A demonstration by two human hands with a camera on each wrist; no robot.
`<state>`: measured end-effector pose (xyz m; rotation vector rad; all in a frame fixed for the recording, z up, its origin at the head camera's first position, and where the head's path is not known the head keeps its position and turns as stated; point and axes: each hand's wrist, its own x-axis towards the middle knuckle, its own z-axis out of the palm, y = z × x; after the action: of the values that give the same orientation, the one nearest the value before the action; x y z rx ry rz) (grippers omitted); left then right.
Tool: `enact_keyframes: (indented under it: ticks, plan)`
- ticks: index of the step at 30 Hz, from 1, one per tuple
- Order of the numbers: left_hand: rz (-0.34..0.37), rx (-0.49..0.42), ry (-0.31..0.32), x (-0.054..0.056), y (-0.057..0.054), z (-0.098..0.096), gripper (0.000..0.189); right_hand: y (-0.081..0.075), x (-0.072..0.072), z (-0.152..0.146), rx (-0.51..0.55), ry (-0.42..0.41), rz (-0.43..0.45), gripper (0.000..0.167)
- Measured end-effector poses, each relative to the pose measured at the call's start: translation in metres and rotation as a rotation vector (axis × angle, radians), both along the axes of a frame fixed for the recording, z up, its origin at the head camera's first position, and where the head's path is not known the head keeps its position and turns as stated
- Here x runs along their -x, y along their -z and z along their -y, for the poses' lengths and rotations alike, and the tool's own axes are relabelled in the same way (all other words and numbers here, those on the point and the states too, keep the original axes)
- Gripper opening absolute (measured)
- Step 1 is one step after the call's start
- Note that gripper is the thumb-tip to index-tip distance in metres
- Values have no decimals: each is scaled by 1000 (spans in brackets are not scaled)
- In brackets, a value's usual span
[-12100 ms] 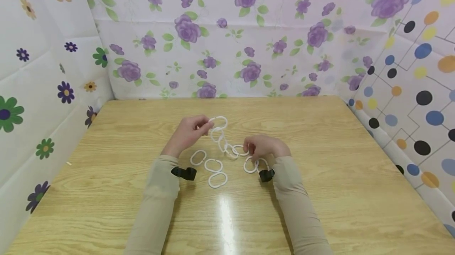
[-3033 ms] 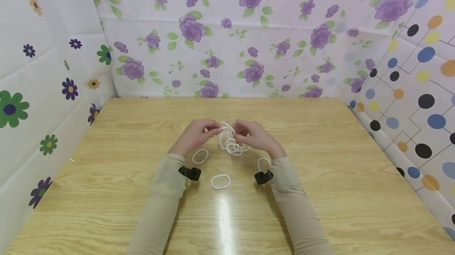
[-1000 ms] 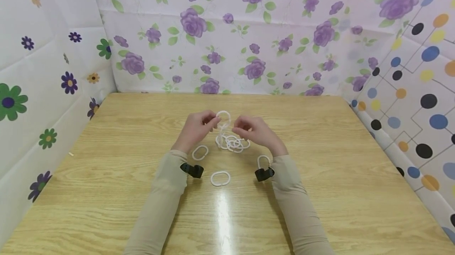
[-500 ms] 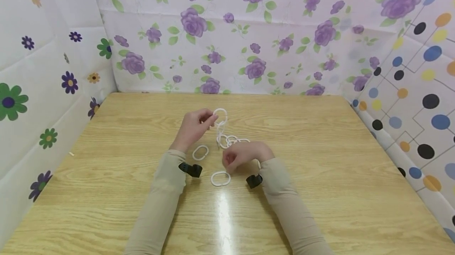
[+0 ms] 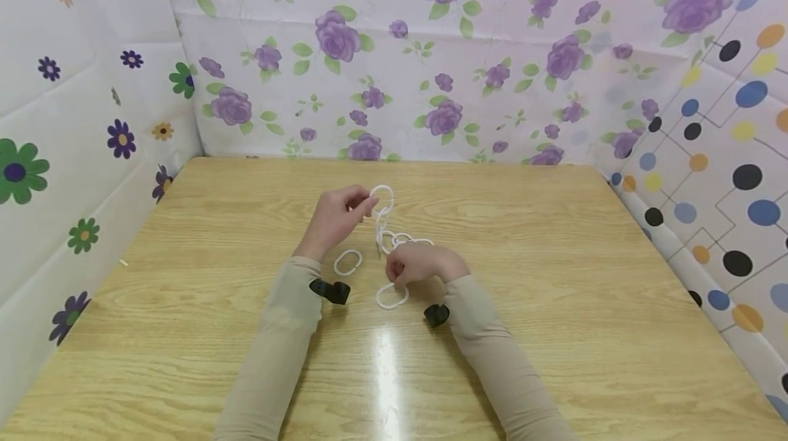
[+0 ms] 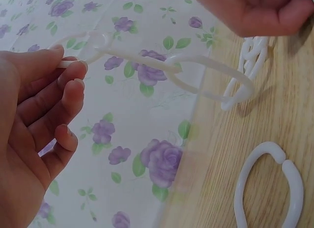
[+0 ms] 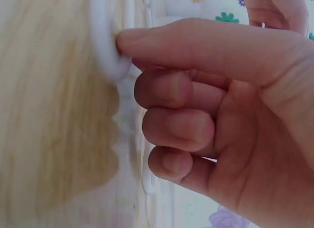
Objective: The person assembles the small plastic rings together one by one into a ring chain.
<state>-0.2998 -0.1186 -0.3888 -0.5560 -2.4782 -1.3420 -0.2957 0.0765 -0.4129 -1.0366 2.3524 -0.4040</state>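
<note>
My left hand pinches the end link of a white plastic link chain between thumb and index finger, its other fingers loosely bent. From there the chain hangs down to a small heap of links on the table, partly hidden behind my right hand. My right hand pinches a loose white link at its far edge, close over the tabletop. In the right wrist view that link is blurred at the thumb tip. A second loose link, oval with a small gap, lies near my left wrist.
Both hands work over a wood-grain table. A small white scrap lies by its left edge. Patterned sheets stand along the back and both sides. Each wrist bears a black camera.
My right hand has left the chain, come down toward me and pinched the front loose link, which has shifted slightly right and away. Earlier the left hand raised the chain's end link.
</note>
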Motion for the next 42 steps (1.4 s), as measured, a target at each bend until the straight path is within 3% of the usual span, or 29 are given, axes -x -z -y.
enact_keyframes:
  ticks: [4, 10, 13, 17, 22, 25, 35, 42]
  plan:
    - [-13, 0, 0, 0, -1, 0, 21, -2, 1, -3, -53, -12, -44, 7]
    - [-19, -1, 0, 0, -1, 0, 20, -4, 2, -6, -62, -49, -37, 4]
    - [-21, -5, 3, 0, -1, 0, 20, -3, 4, -9, -8, -72, -30, 2]
    - [-12, -13, 17, 1, -2, 1, 20, -3, 8, -18, 155, -71, 27, 3]
    - [12, -12, 26, 1, -2, 1, 20, -7, 14, -38, 394, 38, 158, 4]
    - [14, -4, 31, 1, -2, 1, 20, -9, 18, -49, 477, 103, 181, 13]
    - [22, 18, 48, -1, -2, 0, 19, -11, 24, -63, 655, 439, 100, 28]
    - [-9, 33, 56, 0, -1, -1, 18, -16, 24, -58, 821, 554, 121, 26]
